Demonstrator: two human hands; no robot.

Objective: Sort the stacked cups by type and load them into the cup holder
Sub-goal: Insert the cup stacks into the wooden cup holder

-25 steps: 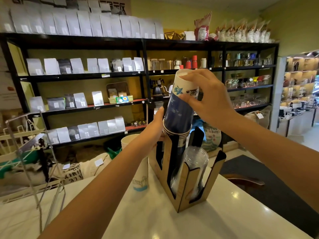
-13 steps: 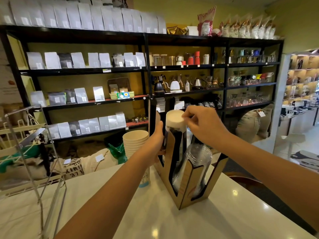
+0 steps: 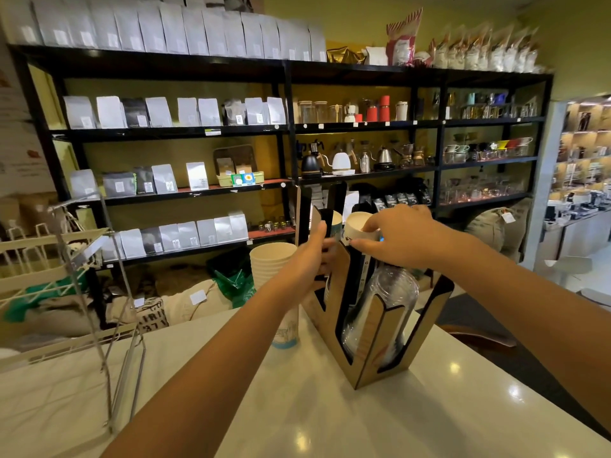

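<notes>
A brown wooden cup holder [image 3: 370,332] with tall slots stands on the white counter [image 3: 330,418]. Its front slot holds a stack of clear plastic cups [image 3: 386,312], upside down. In the middle slot sits a stack of dark blue paper cups [image 3: 355,226], bottom up, sunk deep into the holder. My right hand [image 3: 396,239] grips the top of this stack. My left hand [image 3: 312,256] clasps the holder's left wall. A stack of cream paper cups [image 3: 271,262] stands upright on the counter, just left of the holder, partly behind my left arm.
A wire rack [image 3: 76,292] stands at the counter's left end. Beyond the counter run black shelves [image 3: 284,133] with bags, kettles and glassware. Sacks lie on the floor below them. The counter's right edge drops to a dark floor mat [image 3: 496,319].
The blue cup stack has gone down from high above the holder deep into the middle slot, with my right hand following it down. My left hand stayed on the holder.
</notes>
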